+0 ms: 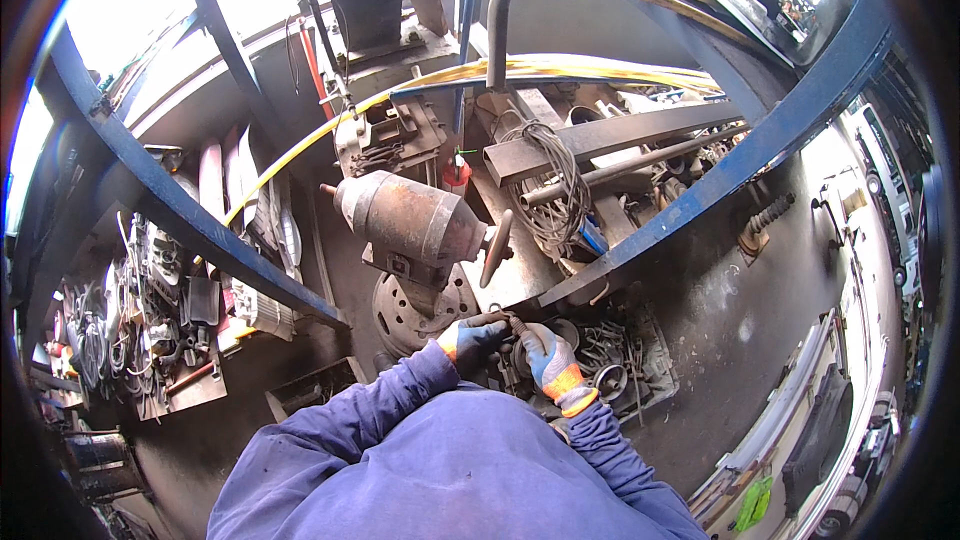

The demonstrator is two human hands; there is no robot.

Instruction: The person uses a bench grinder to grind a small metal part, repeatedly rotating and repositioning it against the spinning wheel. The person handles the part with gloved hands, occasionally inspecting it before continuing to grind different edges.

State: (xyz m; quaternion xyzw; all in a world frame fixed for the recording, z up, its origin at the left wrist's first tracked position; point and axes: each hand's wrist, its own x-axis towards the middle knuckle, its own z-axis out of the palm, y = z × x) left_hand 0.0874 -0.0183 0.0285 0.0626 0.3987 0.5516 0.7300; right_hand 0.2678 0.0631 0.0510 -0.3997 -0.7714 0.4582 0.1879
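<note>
Close in front of my body, both hands wear blue-and-grey work gloves with orange cuffs. My left hand (472, 338) is closed, its fingertips at a small dark metal piece that I cannot make out. Pinched in my right hand (547, 355) is a short, dark bolt-like part (517, 324), its tip pointing up and left. The two hands nearly touch at the fingertips. Just beyond them stands a rusty pedestal grinder (400, 220) with a disc wheel (497, 248) on its right end. Below my hands sits a tray of metal parts (640, 365), partly hidden by my gloves.
Blue steel beams (720, 180) slant across both sides. A coil of wire (555, 185) hangs over a square steel tube (630, 140) on the cluttered bench. Scrap parts (150, 300) are piled at left. Long panels (780, 420) lean at right. A yellow hose (300, 150) curves behind the grinder.
</note>
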